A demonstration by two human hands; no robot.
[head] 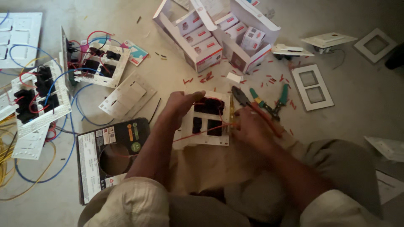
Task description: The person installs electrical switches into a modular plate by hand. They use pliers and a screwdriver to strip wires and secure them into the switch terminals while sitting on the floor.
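L hand [179, 105] grip clamps white plastic switch plate [206, 124]; R hand [248, 126] pinches thin red wire [210, 130].

Your left hand [179, 103] and right hand [248, 126] hold a white switch plate [206, 122] with black modules and red wire [202, 132]. Beside it lie pliers [269, 105] with green handles. Red wire scraps [277, 80] dot the grey floor [345, 84]. White cartons [210, 38] carry red labels. Your sleeves are cream.

White cartons of boxed switches [219, 38], green-handled pliers [269, 105], empty frame plate [312, 87] (two openings), blue wire [63, 126]
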